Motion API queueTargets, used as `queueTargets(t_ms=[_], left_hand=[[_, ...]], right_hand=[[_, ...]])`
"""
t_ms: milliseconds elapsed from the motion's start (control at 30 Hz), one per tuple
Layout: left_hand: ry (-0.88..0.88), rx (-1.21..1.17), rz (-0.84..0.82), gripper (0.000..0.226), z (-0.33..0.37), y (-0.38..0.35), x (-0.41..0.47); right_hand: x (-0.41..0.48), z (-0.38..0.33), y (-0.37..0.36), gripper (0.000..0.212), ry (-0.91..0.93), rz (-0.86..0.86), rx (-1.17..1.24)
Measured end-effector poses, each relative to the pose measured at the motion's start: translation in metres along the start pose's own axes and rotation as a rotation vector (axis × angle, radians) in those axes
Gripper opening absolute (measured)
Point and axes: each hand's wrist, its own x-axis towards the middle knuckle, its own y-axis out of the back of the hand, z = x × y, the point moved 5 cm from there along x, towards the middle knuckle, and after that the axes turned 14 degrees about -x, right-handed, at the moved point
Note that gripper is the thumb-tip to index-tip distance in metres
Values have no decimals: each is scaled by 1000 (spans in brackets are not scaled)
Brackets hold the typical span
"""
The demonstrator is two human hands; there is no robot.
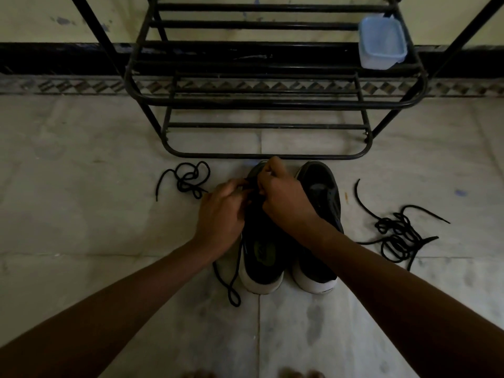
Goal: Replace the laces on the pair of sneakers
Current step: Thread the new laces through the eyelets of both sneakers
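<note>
Black sneakers stand side by side on the pale tiled floor [81, 214] straight ahead of you, toes pointing away toward the rack [261, 156] and white heels toward you. Both of your hands meet over the front of the left sneaker [261, 255]. Your left hand [221, 214] is blurred, its fingers curled in at the eyelets and pinching the lace [231, 285], which runs out from under that hand, down the shoe's left side and onto the floor, where it ends in a small loop beside the heel. Your right hand [283, 197] is bunched just beside the left one, fingertips drawn together on the same lace over the tongue; the exact eyelet is too dark to make out. The right sneaker [321, 203] touches the left one along its side and has no hand on it, though your right forearm crosses above its heel. One loose lace [188, 180] lies tangled on the floor to the left of the shoes, near your left hand. More laces sit in a bundle [398, 236] well to the right. Up on the rack's right end rests a clear blue container [381, 42].
</note>
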Motion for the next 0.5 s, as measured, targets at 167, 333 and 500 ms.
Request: queueTargets(t_ms=[167, 333, 500], left_hand=[[18, 158, -13, 46, 7, 1, -2], [-20, 239, 28, 35, 8, 2, -3], [-68, 295, 63, 23, 9, -1, -2]], right_hand=[[-7, 4, 12, 17, 93, 153, -99], [-21, 30, 37, 12, -213, 397, 463], [-18, 31, 39, 14, -518, 338, 1372]])
